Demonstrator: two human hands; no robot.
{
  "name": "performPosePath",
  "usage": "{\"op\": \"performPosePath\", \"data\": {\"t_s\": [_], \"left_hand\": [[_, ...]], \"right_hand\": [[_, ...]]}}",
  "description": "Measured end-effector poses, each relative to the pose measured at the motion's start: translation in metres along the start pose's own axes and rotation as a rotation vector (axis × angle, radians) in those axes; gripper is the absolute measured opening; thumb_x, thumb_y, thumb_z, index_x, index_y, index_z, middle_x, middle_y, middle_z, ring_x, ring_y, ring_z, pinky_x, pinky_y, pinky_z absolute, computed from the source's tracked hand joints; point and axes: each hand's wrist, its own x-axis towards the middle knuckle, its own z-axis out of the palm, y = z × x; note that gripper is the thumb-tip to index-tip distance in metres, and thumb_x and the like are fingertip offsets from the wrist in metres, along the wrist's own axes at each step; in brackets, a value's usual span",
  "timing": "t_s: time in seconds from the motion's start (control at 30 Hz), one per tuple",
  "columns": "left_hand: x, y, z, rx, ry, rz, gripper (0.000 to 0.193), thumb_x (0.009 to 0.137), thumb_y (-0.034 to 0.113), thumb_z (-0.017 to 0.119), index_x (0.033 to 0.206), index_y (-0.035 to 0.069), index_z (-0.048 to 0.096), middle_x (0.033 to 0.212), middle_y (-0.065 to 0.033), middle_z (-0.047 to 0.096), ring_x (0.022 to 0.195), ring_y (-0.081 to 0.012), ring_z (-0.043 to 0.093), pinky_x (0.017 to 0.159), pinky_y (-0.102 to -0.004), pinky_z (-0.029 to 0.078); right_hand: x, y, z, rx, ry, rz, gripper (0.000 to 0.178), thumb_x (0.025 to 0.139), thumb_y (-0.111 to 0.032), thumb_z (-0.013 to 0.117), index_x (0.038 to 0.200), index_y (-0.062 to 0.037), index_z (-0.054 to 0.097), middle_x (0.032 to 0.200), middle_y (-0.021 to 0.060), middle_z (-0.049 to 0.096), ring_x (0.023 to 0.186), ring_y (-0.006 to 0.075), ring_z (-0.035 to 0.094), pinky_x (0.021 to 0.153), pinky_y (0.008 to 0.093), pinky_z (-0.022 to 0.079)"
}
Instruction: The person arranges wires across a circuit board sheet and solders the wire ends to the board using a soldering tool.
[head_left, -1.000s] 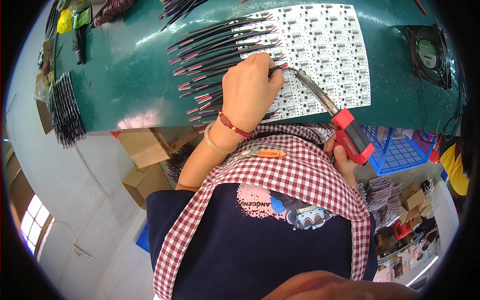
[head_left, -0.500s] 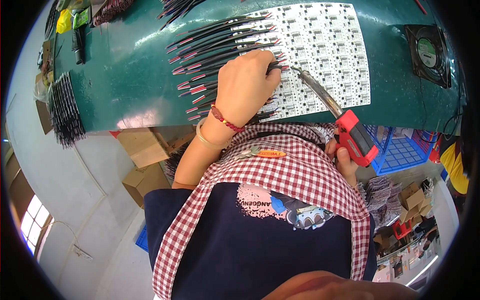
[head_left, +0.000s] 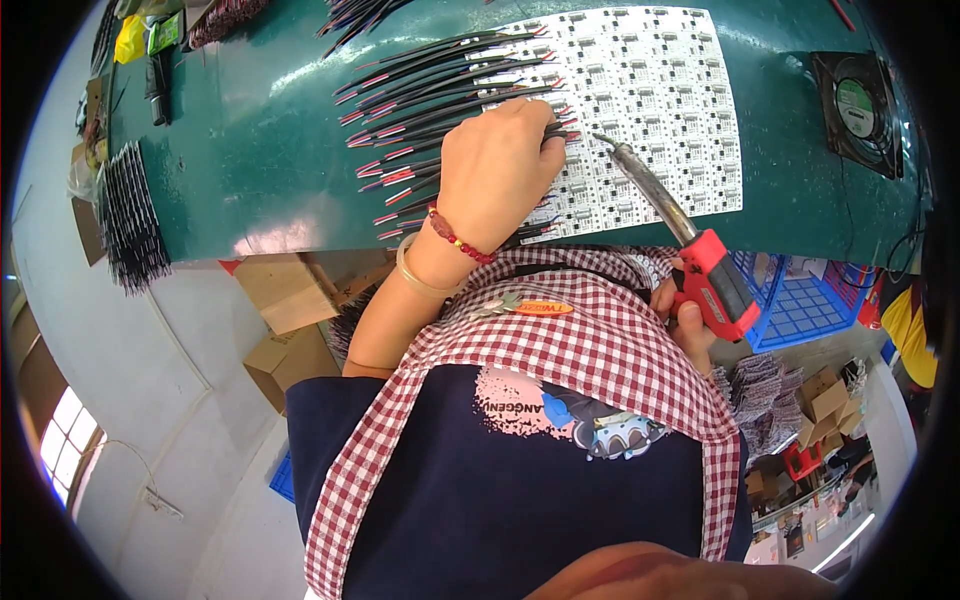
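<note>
Black wire (head_left: 557, 130) in left hand (head_left: 498, 160), between thumb and fingers pressed close together. Soldering iron (head_left: 708, 264) in right hand (head_left: 688, 318), within curled fingers.

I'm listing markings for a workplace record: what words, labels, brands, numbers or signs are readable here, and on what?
I won't copy out wording; this is where it stands.
Pink shirt print: large dark letters, partly readable.
Orange apron tag: small letters, not fully clear.
Red iron handle: small marking, too small to read.
Fan label: too small.
White sheet: printed marks, too small.
</note>
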Motion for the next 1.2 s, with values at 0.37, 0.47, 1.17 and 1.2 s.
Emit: {"op": "performPosePath", "data": {"t_s": [0.37, 0.47, 1.17, 1.2], "left_hand": [[0.002, -0.006, -0.003, -0.066, -0.025, 0.097, 0.015, 0.077, 0.016, 0.063, 0.087, 0.005, 0.065, 0.08, -0.0117, 0.063, 0.072, -0.0318, 0.062, 0.063, -0.0407, 0.05], [0.002, -0.005, -0.004, -0.05, -0.043, 0.096, 0.015, 0.078, 0.016, 0.063, 0.089, 0.006, 0.066, 0.079, -0.0115, 0.062, 0.072, -0.0314, 0.062, 0.063, -0.0405, 0.05], [-0.004, -0.006, -0.008, -0.017, 0.148, 0.153, 0.011, 0.082, 0.01, 0.061, 0.084, 0.001, 0.055, 0.079, -0.0128, 0.057, 0.07, -0.0341, 0.057, 0.061, -0.0399, 0.045], [-0.004, -0.007, -0.009, -0.021, 0.358, 0.184, 0.009, 0.082, 0.007, 0.062, 0.084, 0.001, 0.055, 0.079, -0.0125, 0.056, 0.068, -0.0341, 0.056, 0.062, -0.0392, 0.044]], "right_hand": [[-0.003, 0.014, -0.011, -0.011, -0.035, 0.025, 0.039, 0.089, -0.039, 0.059, 0.089, -0.0002, 0.057, 0.076, 0.0046, 0.057, 0.069, 0.0121, 0.051, 0.063, 0.026, 0.04], [-0.003, 0.013, -0.01, -0.02, -0.037, 0.028, 0.036, 0.089, -0.036, 0.06, 0.091, 0.0, 0.058, 0.078, 0.0047, 0.057, 0.072, 0.0129, 0.052, 0.065, 0.0275, 0.042], [-0.001, 0.014, -0.01, 0.002, 0.032, -0.11, 0.065, 0.085, -0.046, 0.062, 0.124, 0.0031, 0.045, 0.067, 0.0053, 0.051, 0.055, 0.014, 0.048, 0.055, 0.0285, 0.041], [-0.001, 0.014, -0.01, 0.008, 0.027, -0.113, 0.065, 0.085, -0.046, 0.062, 0.124, 0.0032, 0.044, 0.067, 0.0053, 0.052, 0.056, 0.0139, 0.048, 0.055, 0.0281, 0.041]]}}
